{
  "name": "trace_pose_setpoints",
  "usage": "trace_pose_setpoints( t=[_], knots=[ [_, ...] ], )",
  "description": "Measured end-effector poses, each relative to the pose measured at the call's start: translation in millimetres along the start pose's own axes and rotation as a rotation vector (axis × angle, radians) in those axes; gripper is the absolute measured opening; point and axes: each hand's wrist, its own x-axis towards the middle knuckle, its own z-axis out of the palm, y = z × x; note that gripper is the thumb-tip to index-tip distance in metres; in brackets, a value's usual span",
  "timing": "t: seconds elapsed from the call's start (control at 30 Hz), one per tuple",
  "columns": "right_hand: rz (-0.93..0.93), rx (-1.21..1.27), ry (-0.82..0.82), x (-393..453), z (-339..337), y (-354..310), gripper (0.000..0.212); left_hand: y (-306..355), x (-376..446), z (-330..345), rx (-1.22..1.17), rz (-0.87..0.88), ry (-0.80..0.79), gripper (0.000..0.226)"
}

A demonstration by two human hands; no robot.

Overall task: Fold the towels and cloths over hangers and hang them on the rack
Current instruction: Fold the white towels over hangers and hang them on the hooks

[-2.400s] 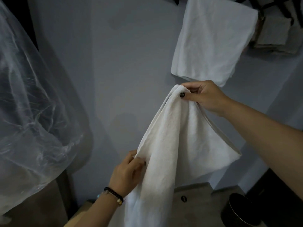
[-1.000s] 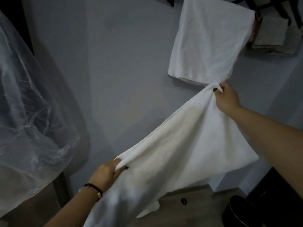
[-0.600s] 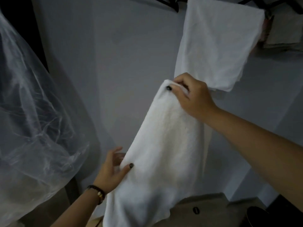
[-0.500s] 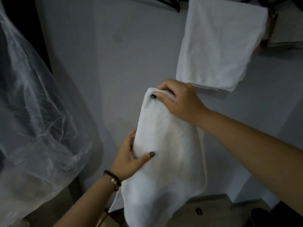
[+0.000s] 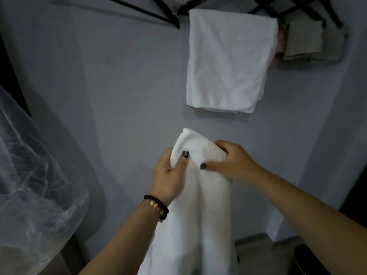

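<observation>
A white towel hangs folded lengthwise in front of me, its top end bunched between both hands. My left hand, with a bead bracelet at the wrist, grips the towel's top left edge, thumb on the front. My right hand grips the top right edge close beside it. Above, a second white towel hangs folded over a hanger on the black rack. An empty black hanger hangs at the upper left of the rack.
Beige folded cloths hang at the rack's right end. A large clear plastic bag bulges at the left. A grey wall stands behind. A dark round bin sits on the floor at the lower right.
The towel was stretched wide between my hands, then folded lengthwise. My left hand slid up the towel to meet my right hand at the top, and both came lower.
</observation>
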Motion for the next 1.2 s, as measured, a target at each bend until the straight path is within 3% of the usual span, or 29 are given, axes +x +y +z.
trace_pose_setpoints(
  t=[0.07, 0.17, 0.27, 0.4, 0.6, 0.8, 0.93, 1.07, 1.2],
  knots=[
    [0.117, 0.025, -0.071, -15, -11, 25, 0.060, 3, 1, 9, 0.036, 0.008, 0.009, 0.026],
    [0.263, 0.023, -0.203, -36, -24, 58, 0.050, 9, 7, 11, 0.069, 0.017, 0.087, 0.020],
    [0.321, -0.049, -0.175, -43, -36, 89, 0.041, 14, 16, 2, 0.094, 0.058, 0.167, 0.025],
    [0.204, -0.277, -0.004, -28, -49, 99, 0.043, 13, 26, -19, 0.374, 0.120, 0.261, 0.040],
    [-0.047, -0.670, 0.058, 4, -45, 63, 0.050, 9, 32, -46, 0.664, -0.014, 0.107, 0.028],
    [-0.245, -0.589, 0.192, 40, -70, 16, 0.061, 10, 29, -62, 0.378, 0.022, 0.401, 0.031],
    [-0.201, -0.655, 0.071, 54, -73, -3, 0.056, 7, 26, -53, 0.326, -0.008, 0.486, 0.042],
    [-0.246, -0.413, 0.297, 60, -90, -14, 0.052, 28, 30, -42, 0.165, 0.073, 0.604, 0.045],
    [-0.091, 0.165, 0.467, 62, -81, 15, 0.047, 51, 30, -31, 0.126, 0.195, 0.612, 0.051]
  ],
)
